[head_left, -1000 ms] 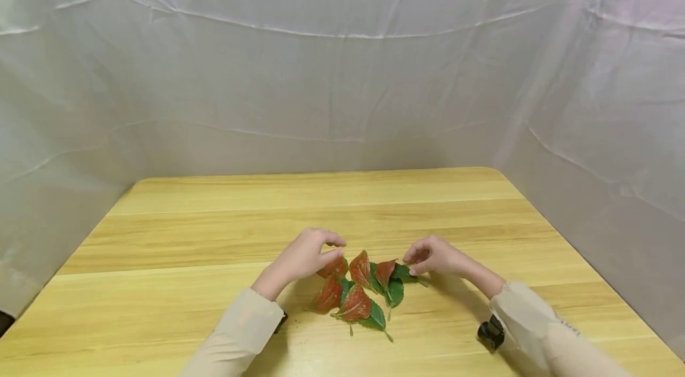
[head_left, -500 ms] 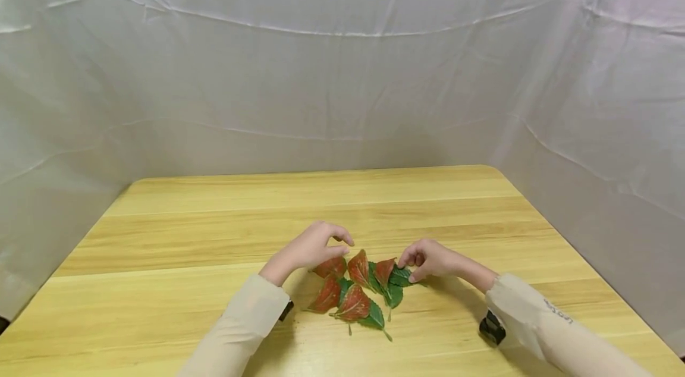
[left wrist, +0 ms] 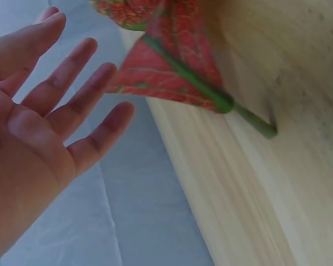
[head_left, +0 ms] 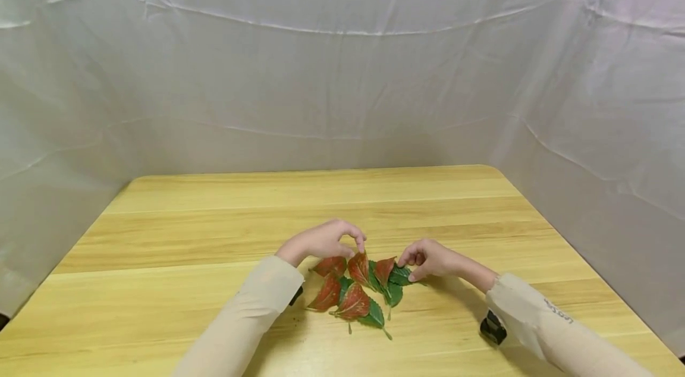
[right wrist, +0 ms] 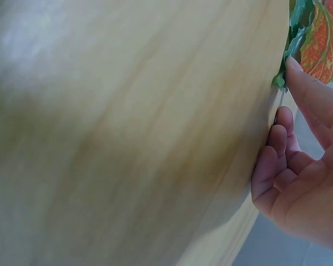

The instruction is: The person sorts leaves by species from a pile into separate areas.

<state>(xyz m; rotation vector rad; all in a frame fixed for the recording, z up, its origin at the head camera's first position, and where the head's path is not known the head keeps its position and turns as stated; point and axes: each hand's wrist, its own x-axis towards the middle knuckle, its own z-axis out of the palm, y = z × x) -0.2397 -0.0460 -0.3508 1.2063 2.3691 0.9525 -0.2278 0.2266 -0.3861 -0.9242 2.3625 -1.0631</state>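
Several red leaves (head_left: 355,303) with light veins and several green leaves (head_left: 374,314) lie in an overlapping cluster on the table. My left hand (head_left: 324,239) is over the cluster's far left part, its index fingertip at the upper tip of the middle red leaf (head_left: 358,269). In the left wrist view that hand (left wrist: 39,122) has its fingers spread and loosely bent beside a red leaf (left wrist: 175,72) with a green stem. My right hand (head_left: 434,259) holds the rightmost green leaf (head_left: 400,276) between thumb and index finger. The right wrist view shows the thumb on the green leaf (right wrist: 294,47), the other fingers curled.
The wood-grain table (head_left: 225,228) stretches around the leaves. Pale grey cloth (head_left: 321,85) hangs behind it and at both sides. A black device (head_left: 492,328) sits by the right wrist, on the sleeve side.
My left hand has moved right, from the left red leaf to the tip of the middle one. My right hand has shifted slightly left with the rightmost green leaf, then stays still.
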